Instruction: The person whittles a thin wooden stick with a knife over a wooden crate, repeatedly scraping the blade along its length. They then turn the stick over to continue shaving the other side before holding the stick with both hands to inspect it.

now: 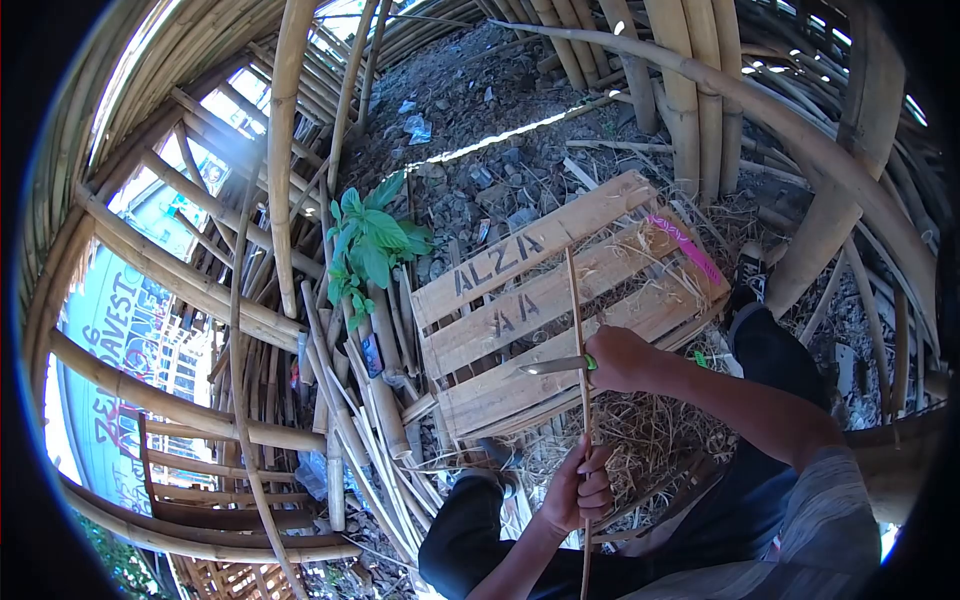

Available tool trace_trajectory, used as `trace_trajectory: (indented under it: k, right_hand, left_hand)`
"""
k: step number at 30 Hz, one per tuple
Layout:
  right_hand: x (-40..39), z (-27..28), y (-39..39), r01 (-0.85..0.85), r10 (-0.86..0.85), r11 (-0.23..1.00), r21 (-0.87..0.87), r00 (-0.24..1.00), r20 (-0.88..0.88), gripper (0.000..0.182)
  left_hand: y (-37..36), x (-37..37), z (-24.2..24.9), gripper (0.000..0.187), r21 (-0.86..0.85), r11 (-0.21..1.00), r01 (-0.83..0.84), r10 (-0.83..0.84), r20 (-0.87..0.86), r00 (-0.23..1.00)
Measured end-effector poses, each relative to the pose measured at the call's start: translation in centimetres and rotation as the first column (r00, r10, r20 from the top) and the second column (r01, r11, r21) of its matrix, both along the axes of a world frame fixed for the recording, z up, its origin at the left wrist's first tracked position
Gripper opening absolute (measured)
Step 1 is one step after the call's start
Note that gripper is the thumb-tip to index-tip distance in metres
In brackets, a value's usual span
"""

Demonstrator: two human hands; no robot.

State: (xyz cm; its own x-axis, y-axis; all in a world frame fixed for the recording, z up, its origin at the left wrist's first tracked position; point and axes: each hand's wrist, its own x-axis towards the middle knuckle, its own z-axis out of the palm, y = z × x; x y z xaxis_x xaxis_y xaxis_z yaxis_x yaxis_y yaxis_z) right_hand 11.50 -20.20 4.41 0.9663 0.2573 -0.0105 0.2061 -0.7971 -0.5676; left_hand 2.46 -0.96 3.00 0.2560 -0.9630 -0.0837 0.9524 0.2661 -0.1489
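And straight out beyond the left hand [580, 487] gripping the stick [577, 320], first the right hand [615, 360] with the knife [548, 367] across that stick, then the crate [470, 340], with shavings [670, 430] heaped close right, strips [385, 475] near left, the plant [375, 240] beyond those, posts [675, 100] behind the crate, rightward.

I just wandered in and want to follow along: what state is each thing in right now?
Slender strip: nearly straight, crossed by the knife
Knife: blade bare
Right hand: closed around the knife's handle
Left hand: closed around the strip
Shavings: loose, scattered
Slatted wooden crate: lettered, some shavings lying on it
Plant: green, leafy
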Motion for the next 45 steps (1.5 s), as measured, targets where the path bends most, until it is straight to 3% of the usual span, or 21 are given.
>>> trace_trajectory:
  k: [12,15,17,20,21,23,26,29,39,41,45]
  right_hand:
    - [-0.3,0.2,0.0,-0.055,0.062,0.997,-0.06,0.99,0.123,0.022]
    - [0.7,0.8,-0.8,0.019,-0.007,0.985,-0.17,0.997,0.073,0.02]
    - [1.5,1.2,-1.8,0.216,-0.221,0.97,-0.108,0.975,-0.03,0.022]
    - [0.6,0.4,-0.7,0.206,-0.205,0.977,-0.054,0.978,0.025,0.024]
    - [0.1,0.2,-0.1,0.204,-0.203,0.977,-0.054,0.979,0.024,0.024]
    - [-0.9,-0.1,1.1,0.033,-0.036,0.999,-0.033,0.994,-0.103,0.027]
    - [-1.6,0.2,1.6,-0.088,0.086,0.995,-0.056,0.996,-0.039,0.025]
    - [-0.8,1.0,1.0,-0.052,0.06,0.987,-0.155,0.997,0.049,0.023]
    - [-0.4,0.4,1.2,0.091,-0.074,0.979,-0.18,0.992,0.102,0.02]
    - [0.1,-0.2,1.3,0.184,-0.161,0.97,-0.156,0.976,0.148,0.02]
    - [0.1,-0.6,1.5,0.092,-0.07,0.979,-0.18,0.99,0.123,0.02]
  left_hand:
    - [0.0,0.1,0.6,0.041,0.12,0.992,-0.044,0.038,0.055,0.998]
    - [-0.1,0.0,1.1,0.04,0.193,0.98,-0.054,0.037,0.093,0.995]
    - [-0.4,0.2,2.5,0.04,0.608,0.781,-0.141,-0.066,0.305,0.95]
    - [-0.5,0.2,2.8,0.04,0.668,0.721,-0.183,-0.118,0.379,0.918]
    - [-0.4,0.3,2.7,0.04,0.668,0.721,-0.184,-0.116,0.378,0.918]
    - [-0.1,0.5,2.4,0.041,0.662,0.724,-0.194,-0.103,0.382,0.918]
    - [0.3,0.8,2.0,0.042,0.671,0.716,-0.196,-0.103,0.378,0.92]
    - [0.2,1.0,2.2,0.042,0.678,0.71,-0.19,-0.091,0.356,0.93]
    - [0.0,1.3,2.2,0.039,0.683,0.701,-0.207,-0.074,0.359,0.93]
    - [-0.1,1.6,1.9,0.038,0.682,0.694,-0.231,-0.048,0.364,0.93]
    - [0.0,1.6,2.0,0.038,0.677,0.695,-0.242,-0.035,0.368,0.929]
